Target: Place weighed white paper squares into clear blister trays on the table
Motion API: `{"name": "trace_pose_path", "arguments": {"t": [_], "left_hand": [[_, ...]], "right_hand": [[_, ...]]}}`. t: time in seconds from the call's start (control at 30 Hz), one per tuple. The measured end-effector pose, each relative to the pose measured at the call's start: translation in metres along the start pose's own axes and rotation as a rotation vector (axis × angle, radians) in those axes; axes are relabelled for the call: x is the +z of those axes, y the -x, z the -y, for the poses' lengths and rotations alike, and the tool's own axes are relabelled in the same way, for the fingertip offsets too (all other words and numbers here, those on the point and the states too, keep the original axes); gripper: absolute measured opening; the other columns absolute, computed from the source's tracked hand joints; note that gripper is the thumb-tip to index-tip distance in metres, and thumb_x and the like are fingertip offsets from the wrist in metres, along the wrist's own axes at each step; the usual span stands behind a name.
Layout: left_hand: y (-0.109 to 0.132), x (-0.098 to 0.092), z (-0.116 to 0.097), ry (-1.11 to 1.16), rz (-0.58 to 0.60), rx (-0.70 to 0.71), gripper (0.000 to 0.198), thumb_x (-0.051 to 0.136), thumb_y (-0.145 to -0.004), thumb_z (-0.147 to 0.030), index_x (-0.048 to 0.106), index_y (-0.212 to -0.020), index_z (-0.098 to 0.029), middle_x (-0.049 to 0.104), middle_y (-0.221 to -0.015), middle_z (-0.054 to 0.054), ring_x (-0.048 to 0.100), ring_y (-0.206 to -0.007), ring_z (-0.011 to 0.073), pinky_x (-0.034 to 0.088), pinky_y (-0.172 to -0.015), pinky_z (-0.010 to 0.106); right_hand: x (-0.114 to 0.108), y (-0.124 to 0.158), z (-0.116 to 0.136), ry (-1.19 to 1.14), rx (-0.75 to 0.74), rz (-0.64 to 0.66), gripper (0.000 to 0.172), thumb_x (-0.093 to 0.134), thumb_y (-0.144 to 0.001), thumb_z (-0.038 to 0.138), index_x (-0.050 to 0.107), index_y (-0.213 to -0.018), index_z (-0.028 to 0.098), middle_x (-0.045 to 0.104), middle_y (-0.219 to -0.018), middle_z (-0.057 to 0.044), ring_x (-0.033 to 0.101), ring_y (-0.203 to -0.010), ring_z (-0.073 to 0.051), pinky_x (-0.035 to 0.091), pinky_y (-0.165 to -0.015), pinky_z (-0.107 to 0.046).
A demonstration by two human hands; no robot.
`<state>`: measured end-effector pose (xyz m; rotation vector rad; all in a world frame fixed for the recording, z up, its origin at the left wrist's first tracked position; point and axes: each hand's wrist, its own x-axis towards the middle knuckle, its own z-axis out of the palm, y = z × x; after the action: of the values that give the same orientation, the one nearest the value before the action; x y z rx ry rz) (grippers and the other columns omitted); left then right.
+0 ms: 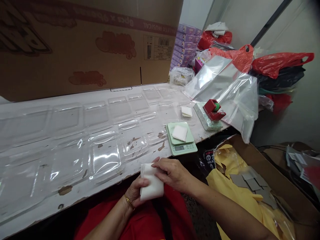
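Over my lap, my left hand (pixel 136 190) grips a stack of white paper sheets (pixel 153 186) from its left side, thumb on top. My right hand (pixel 172 171) pinches the upper right part of the same stack with bent fingers. Just beyond it, a pale green digital scale (pixel 183 150) sits at the table's front edge with a small pile of white squares (pixel 179 132) on its plate. Behind the scale, another small white pile (pixel 186 111) lies in a clear plastic tray. What is written on the sheets, if anything, cannot be made out.
Rows of clear plastic trays (pixel 103 155) cover the white table (pixel 66 180). A large cardboard box (pixel 87 43) stands behind them. A red tape dispenser (pixel 214 110) rests on a packet to the right, near clear plastic bags (pixel 225 80). An open carton (pixel 252 150) with yellow packaging is at lower right.
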<state>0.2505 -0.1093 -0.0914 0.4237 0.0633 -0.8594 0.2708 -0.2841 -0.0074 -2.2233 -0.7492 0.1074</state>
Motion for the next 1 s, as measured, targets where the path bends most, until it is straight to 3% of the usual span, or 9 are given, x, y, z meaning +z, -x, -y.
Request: {"name": "trace_pose_path", "arguments": {"t": [0.13, 0.23, 0.47, 0.7, 0.87, 1.0], "left_hand": [[-0.001, 0.011, -0.001, 0.030, 0.011, 0.065, 0.079, 0.052, -0.066, -0.010, 0.020, -0.137, -0.024, 0.059, -0.110, 0.008, 0.058, -0.091, 0.0229, 0.046, -0.078, 0.038], [0.000, 0.020, -0.002, 0.052, 0.013, 0.110, 0.087, 0.053, -0.065, -0.008, 0.012, -0.138, -0.029, 0.054, -0.118, 0.008, 0.056, -0.094, 0.0220, 0.044, -0.080, 0.038], [0.008, 0.032, -0.010, 0.074, 0.035, 0.151, 0.089, 0.054, -0.064, -0.009, 0.011, -0.138, -0.030, 0.052, -0.120, 0.009, 0.053, -0.100, 0.0245, 0.040, -0.084, 0.042], [0.007, 0.024, -0.009, 0.158, 0.075, 0.141, 0.088, 0.054, -0.063, -0.008, 0.012, -0.139, -0.027, 0.052, -0.120, 0.010, 0.054, -0.098, 0.0209, 0.038, -0.087, 0.040], [0.006, 0.015, -0.008, 0.193, 0.096, 0.107, 0.086, 0.055, -0.063, -0.011, 0.015, -0.138, -0.025, 0.053, -0.119, 0.010, 0.056, -0.095, 0.0213, 0.041, -0.083, 0.039], [0.006, 0.013, -0.008, 0.214, 0.082, 0.097, 0.082, 0.055, -0.063, -0.012, 0.020, -0.137, -0.023, 0.055, -0.117, 0.009, 0.055, -0.097, 0.0230, 0.041, -0.082, 0.038]], "right_hand": [[0.002, 0.006, 0.003, 0.040, 0.053, -0.054, 0.020, 0.051, -0.081, 0.017, 0.059, -0.099, 0.019, 0.061, -0.088, -0.003, 0.056, -0.080, -0.013, 0.044, -0.071, -0.024], [0.008, 0.012, 0.004, 0.115, 0.026, -0.106, 0.017, 0.047, -0.084, 0.017, 0.059, -0.095, 0.018, 0.060, -0.085, -0.005, 0.056, -0.078, -0.013, 0.045, -0.070, -0.025], [0.014, 0.021, 0.006, 0.403, -0.297, -0.213, 0.032, 0.046, -0.082, 0.008, 0.054, -0.113, 0.015, 0.060, -0.103, -0.011, 0.054, -0.093, -0.021, 0.045, -0.078, -0.035], [0.017, 0.018, 0.004, 0.485, -0.361, -0.209, 0.027, 0.047, -0.082, 0.010, 0.055, -0.107, 0.015, 0.061, -0.103, -0.011, 0.053, -0.097, -0.023, 0.044, -0.081, -0.040], [0.024, 0.017, 0.001, 0.348, -0.343, -0.221, 0.025, 0.047, -0.081, 0.009, 0.054, -0.105, 0.015, 0.061, -0.099, -0.010, 0.054, -0.092, -0.020, 0.045, -0.079, -0.037], [0.023, 0.011, 0.004, 0.021, -0.110, -0.284, 0.018, 0.045, -0.082, 0.010, 0.055, -0.094, 0.019, 0.061, -0.088, -0.005, 0.056, -0.083, -0.015, 0.046, -0.074, -0.029]]}}
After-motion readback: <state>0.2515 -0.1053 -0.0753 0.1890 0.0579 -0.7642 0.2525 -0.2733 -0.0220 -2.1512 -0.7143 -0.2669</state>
